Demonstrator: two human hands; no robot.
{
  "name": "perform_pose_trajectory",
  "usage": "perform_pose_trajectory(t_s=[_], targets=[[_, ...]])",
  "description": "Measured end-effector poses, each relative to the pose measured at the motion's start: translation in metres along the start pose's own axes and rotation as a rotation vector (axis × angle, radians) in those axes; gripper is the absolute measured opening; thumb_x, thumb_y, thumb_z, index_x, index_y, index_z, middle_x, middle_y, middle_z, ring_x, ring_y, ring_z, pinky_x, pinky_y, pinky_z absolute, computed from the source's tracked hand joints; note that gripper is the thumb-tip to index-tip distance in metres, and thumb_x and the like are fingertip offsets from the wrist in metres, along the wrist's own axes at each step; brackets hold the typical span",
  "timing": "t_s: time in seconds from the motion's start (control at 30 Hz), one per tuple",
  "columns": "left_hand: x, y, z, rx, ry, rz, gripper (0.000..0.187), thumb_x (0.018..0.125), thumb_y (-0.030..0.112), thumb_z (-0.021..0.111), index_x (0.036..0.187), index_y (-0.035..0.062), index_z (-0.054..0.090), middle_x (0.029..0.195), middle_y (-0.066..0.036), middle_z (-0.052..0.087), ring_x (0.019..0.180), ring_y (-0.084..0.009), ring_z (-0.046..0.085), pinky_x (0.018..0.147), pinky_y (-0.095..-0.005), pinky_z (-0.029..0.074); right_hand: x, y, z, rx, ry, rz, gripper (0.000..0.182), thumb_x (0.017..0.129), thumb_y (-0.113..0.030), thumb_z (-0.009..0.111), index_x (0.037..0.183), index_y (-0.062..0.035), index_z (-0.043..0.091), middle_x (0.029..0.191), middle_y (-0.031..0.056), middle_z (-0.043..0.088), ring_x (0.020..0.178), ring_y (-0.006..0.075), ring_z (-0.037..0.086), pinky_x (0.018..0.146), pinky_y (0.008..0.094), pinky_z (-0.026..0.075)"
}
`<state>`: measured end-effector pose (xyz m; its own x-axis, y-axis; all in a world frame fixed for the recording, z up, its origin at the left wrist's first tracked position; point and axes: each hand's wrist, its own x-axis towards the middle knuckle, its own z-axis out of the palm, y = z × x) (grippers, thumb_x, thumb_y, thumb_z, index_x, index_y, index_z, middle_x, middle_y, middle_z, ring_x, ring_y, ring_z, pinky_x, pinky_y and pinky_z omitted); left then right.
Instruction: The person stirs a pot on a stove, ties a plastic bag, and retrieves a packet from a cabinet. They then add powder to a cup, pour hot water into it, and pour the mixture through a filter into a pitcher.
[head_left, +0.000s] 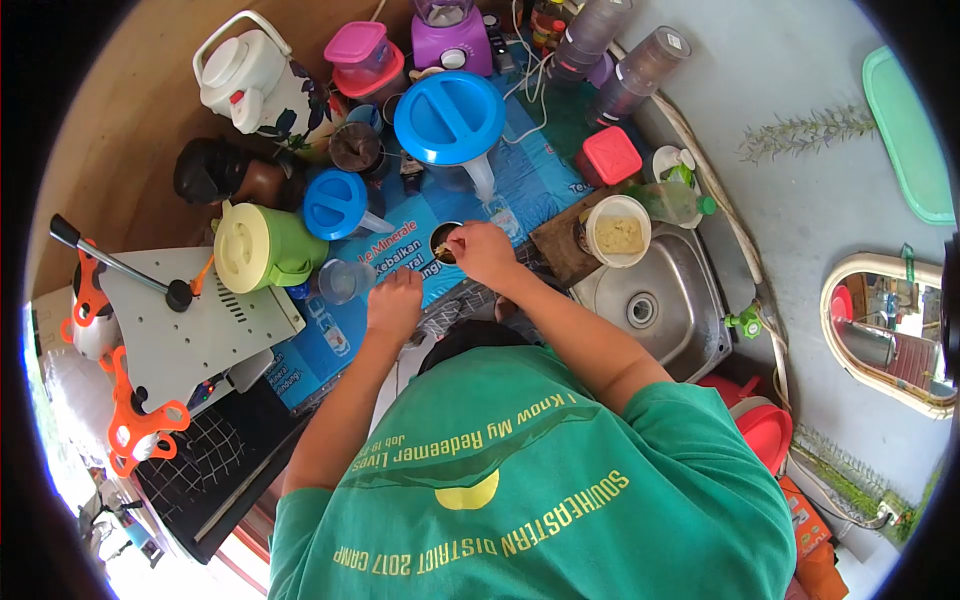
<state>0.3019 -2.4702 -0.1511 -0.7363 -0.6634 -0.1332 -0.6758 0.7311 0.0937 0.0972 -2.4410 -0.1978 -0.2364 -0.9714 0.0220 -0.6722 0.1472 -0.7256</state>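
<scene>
My right hand (483, 252) reaches over a small dark cup (439, 235) on the blue table cover, its fingers pinched at the rim. Pale yellowish bits (441, 251) show at the fingertips. Close to the counter's front edge, my left hand (397, 300) has its fingers curled. Whatever may lie inside them is hidden. A clear plastic cup (345, 281) stands just left of that hand. To the right of my right hand, a white tub (622, 262) holds a pale yellow, crumbly food (618, 234) and rests by a brown board (560, 243).
Blue-lidded pitchers (450, 118) and a green lidded pot (250, 246) stand behind and left. A metal sink (690, 310) lies right, with a plastic bottle (675, 203) and red-lidded box (609, 156) above it. A grey metal plate (190, 320) occupies the left side.
</scene>
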Motion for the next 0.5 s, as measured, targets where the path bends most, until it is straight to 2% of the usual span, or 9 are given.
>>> perform_pose_trajectory(t_s=[0.07,0.2,0.3,0.37,0.5], targets=[[0.003,-0.006,-0.008,0.079,-0.015,0.088,0.011,0.076,0.008,0.063,0.086,0.0058,0.06,0.089,-0.01,0.064,0.083,-0.0246,0.068,0.067,-0.0372,0.058,0.004,0.003,-0.002,-0.028,-0.09,-0.003,0.011,0.081,-0.019,0.07,0.082,-0.0094,0.074,0.083,0.0133,0.066,0.078,0.0353,0.065,0.069,0.0472,0.052],[0.006,-0.017,-0.015,0.087,-0.007,0.089,0.01,0.076,0.008,0.063,0.085,0.0061,0.06,0.088,-0.01,0.064,0.083,-0.0242,0.068,0.069,-0.0372,0.058,0.006,0.012,-0.002,-0.069,-0.116,-0.016,0.01,0.081,-0.019,0.069,0.082,-0.0106,0.074,0.082,0.0122,0.066,0.078,0.0355,0.065,0.069,0.0465,0.051],[0.005,-0.024,-0.018,0.033,0.042,0.116,0.009,0.076,0.006,0.062,0.086,0.0062,0.061,0.088,-0.009,0.064,0.082,-0.025,0.067,0.069,-0.0375,0.057,0.01,0.017,-0.007,-0.116,-0.221,-0.009,0.01,0.081,-0.018,0.068,0.082,-0.0108,0.074,0.084,0.0113,0.067,0.078,0.0346,0.065,0.069,0.0455,0.051],[0.004,-0.028,-0.021,-0.041,0.121,0.16,0.012,0.076,0.005,0.06,0.088,0.0061,0.062,0.093,-0.009,0.067,0.084,-0.0265,0.067,0.07,-0.0387,0.057,0.012,0.025,-0.008,0.024,-0.182,-0.126,0.01,0.081,-0.015,0.068,0.085,-0.0112,0.076,0.085,0.0107,0.068,0.077,0.0337,0.065,0.068,0.0448,0.051],[0.003,-0.046,-0.009,-0.185,0.189,0.155,0.012,0.08,0.005,0.061,0.091,0.0054,0.065,0.095,-0.01,0.069,0.085,-0.0285,0.068,0.071,-0.0405,0.055,0.018,0.038,-0.01,0.113,-0.233,-0.203,0.012,0.081,-0.012,0.07,0.09,-0.0114,0.077,0.084,0.01,0.069,0.075,0.0308,0.066,0.066,0.0424,0.051]])
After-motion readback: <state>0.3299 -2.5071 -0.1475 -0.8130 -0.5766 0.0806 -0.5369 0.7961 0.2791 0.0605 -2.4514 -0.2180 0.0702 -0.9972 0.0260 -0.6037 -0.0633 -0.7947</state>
